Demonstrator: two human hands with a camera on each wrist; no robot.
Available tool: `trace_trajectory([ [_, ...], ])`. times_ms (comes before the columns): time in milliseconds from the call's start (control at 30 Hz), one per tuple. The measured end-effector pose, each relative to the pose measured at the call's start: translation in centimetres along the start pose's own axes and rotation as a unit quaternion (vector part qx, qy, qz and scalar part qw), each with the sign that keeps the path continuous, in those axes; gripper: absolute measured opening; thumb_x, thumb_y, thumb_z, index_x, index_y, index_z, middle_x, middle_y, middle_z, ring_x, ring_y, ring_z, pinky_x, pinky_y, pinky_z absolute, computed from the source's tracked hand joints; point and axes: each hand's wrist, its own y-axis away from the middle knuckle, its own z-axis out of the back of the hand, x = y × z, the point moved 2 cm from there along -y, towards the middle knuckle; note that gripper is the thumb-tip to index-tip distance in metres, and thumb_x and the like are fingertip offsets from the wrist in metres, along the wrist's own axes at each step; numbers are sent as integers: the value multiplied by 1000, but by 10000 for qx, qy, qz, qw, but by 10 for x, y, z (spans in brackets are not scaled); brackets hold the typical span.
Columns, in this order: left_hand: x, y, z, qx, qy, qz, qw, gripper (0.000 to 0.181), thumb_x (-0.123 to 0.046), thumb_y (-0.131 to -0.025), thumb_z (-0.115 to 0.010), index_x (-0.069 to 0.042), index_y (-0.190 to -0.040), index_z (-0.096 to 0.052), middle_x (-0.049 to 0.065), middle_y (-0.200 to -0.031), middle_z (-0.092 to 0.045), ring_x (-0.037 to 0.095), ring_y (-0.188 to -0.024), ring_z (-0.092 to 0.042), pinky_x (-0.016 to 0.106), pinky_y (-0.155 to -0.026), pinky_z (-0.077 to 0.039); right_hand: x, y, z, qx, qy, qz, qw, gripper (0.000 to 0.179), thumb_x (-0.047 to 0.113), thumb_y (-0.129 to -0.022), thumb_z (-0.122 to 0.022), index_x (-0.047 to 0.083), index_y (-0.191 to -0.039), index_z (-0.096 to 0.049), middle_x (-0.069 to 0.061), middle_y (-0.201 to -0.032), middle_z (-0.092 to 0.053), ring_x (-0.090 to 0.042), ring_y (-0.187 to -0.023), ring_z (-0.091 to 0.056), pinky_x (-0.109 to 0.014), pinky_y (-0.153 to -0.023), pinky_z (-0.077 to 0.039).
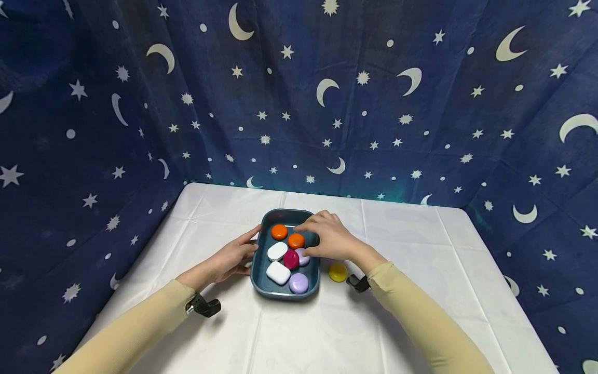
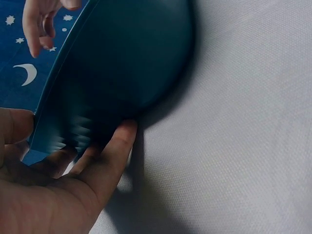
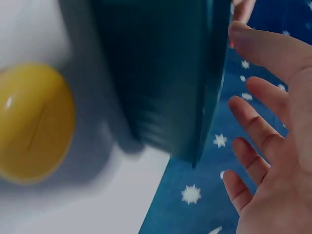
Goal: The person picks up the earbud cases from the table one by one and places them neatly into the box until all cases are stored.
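A dark teal tray (image 1: 286,297) with rounded corners lies on the white cloth. My left hand (image 1: 233,257) rests against its left side, fingertips on the outer wall (image 2: 141,58) and one digit at the rim. Over the tray's right side hangs my right hand (image 1: 334,236), fingers loosely bent and apart, nothing visible between them. Its thumb overlaps a lilac rounded piece (image 1: 301,257). Close by are two orange pieces (image 1: 296,240), a crimson one (image 1: 291,259), two white ones (image 1: 277,252) and a second lilac one (image 1: 299,283), all smooth and glossy.
A yellow glossy rounded piece (image 1: 338,271) lies on the cloth just right of the tray, beneath my right wrist. White cloth (image 1: 224,332) covers the table. A dark blue curtain (image 1: 299,104) with moons and stars stands behind and at both sides.
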Motion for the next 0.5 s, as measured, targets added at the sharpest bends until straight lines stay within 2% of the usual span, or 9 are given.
trace_trajectory([
  [200,0,0,0,40,-6,-61,10000,65,-18,-108,-44,-38,-164,-19,19,-165,-25,32,-124,-56,40,-74,-54,-13,12,17,-286,-424,-361,9980,62,42,-83,-84,34,-141,-63,5,-131,-61,-21,-131,-37,-50,-110,-26],
  [367,-1,0,-1,27,9,-40,10000,65,-18,-108,-44,-38,-164,-20,19,-165,-24,32,-126,-55,40,-75,-54,-23,22,26,-504,-685,-400,9956,64,38,-83,-85,29,-143,-62,2,-127,-63,-22,-132,-37,-52,-111,-24],
  [500,-1,-1,-1,-39,-25,6,10000,64,-18,-108,-44,-39,-164,-21,18,-164,-27,32,-125,-56,40,-74,-54,-29,29,28,-562,-739,-458,9946,64,37,-84,-84,29,-143,-62,7,-123,-62,-19,-129,-38,-51,-109,-26],
])
